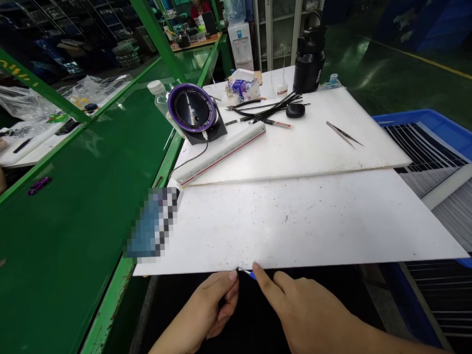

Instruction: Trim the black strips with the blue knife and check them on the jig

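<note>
The left hand (202, 309) curls at the near edge of a white plastic board (285, 222), fingertips almost meeting a small blue-handled metal tool (251, 274); the right hand (308, 314) reaches in from the other side, forefinger extended just above that tool; whether either hand grasps it, I cannot tell; beyond, a second white board (297, 138) carries tweezers (344, 134) and a black bottle (309, 54) stands behind it; a green tabletop (65, 216) runs along the left.
</note>
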`<state>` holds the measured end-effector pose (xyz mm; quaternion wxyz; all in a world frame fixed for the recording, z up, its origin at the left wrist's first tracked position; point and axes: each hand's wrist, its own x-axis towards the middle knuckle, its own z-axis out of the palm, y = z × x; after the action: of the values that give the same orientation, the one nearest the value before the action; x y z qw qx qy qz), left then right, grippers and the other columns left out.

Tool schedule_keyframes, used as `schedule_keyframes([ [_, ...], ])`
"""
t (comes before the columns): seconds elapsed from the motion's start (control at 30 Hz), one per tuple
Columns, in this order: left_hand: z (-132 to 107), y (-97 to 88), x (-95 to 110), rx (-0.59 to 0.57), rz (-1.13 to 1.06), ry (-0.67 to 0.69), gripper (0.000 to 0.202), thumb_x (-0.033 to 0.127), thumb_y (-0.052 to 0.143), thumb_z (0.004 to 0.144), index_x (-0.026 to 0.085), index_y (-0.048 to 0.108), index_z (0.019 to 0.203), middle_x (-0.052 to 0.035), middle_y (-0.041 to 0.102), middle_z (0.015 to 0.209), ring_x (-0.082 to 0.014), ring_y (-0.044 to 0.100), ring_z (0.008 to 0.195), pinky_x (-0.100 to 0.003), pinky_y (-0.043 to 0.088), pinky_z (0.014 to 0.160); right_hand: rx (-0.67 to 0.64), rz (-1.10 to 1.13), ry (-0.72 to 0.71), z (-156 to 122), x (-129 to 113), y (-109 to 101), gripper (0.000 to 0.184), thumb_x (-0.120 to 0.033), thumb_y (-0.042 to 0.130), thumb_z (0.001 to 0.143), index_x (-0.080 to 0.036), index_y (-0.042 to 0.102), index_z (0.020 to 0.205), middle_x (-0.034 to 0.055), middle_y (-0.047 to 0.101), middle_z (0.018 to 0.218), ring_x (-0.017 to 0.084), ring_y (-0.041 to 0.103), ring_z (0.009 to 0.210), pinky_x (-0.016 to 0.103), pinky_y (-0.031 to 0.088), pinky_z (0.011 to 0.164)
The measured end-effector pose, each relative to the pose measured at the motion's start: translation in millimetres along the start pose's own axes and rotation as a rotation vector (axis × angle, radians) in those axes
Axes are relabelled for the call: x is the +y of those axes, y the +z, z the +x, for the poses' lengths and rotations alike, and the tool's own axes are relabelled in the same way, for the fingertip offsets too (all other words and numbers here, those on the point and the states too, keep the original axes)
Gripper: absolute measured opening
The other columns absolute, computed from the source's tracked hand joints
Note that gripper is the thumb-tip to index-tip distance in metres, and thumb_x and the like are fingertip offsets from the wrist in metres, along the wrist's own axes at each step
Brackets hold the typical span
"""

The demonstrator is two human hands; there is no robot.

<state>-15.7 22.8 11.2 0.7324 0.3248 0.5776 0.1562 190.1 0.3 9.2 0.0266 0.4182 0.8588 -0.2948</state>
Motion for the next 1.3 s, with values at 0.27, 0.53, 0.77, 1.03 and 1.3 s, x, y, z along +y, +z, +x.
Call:
schedule_keyframes([
  [0.27,-5,-0.8,-3,-0.041,-0.134,0.005,0.038,0.050,0.043,0.090,0.020,0.044,0.066,0.0065,0.036,0.046,-0.0050,0.016,0.034,-0.016,0.011,0.032,0.053,0.038,-0.003,-3,1,5,0.089,-0.008,0.049,0.070,-0.007,0.014,0.152,0.0108,0.062,0.090,0.018,0.053,0.054,0.029,0.032,0.042],
  [0.53,-11,16.9,-8,-0.011,-0.336,-0.017,0.034,0.048,0.045,0.091,0.018,0.051,0.075,0.0056,0.035,0.056,-0.0046,0.018,0.042,-0.015,0.012,0.037,0.187,0.407,0.069,-14,9,2,0.062,-0.009,0.035,0.091,-0.018,0.022,0.151,0.0050,0.063,0.092,0.018,0.057,0.070,0.030,0.043,0.062],
  [0.77,-5,10.2,-9,-0.046,-0.386,-0.076,0.037,0.053,0.043,0.088,0.019,0.044,0.073,0.0053,0.033,0.062,-0.0053,0.015,0.044,-0.017,0.009,0.039,0.131,0.341,0.070,-9,6,-1,0.072,-0.008,0.040,0.085,-0.020,0.018,0.152,0.0054,0.063,0.093,0.018,0.056,0.067,0.028,0.040,0.057],
  [1.03,-7,24.4,-16,0.085,-0.308,-0.012,0.034,0.051,0.049,0.089,0.018,0.053,0.085,0.0049,0.038,0.063,-0.0058,0.022,0.048,-0.018,0.014,0.042,0.028,0.254,0.050,-1,0,-2,0.079,-0.006,0.041,0.079,-0.011,0.013,0.153,0.0099,0.063,0.095,0.020,0.056,0.064,0.029,0.038,0.051],
  [1.3,-9,36.4,-18,0.136,-0.290,0.006,0.036,0.054,0.053,0.087,0.020,0.049,0.077,0.0065,0.037,0.061,-0.0048,0.021,0.044,-0.018,0.013,0.038,0.019,0.234,0.049,-1,-2,0,0.080,-0.006,0.042,0.077,-0.010,0.015,0.152,0.0097,0.062,0.093,0.020,0.056,0.065,0.029,0.039,0.052],
])
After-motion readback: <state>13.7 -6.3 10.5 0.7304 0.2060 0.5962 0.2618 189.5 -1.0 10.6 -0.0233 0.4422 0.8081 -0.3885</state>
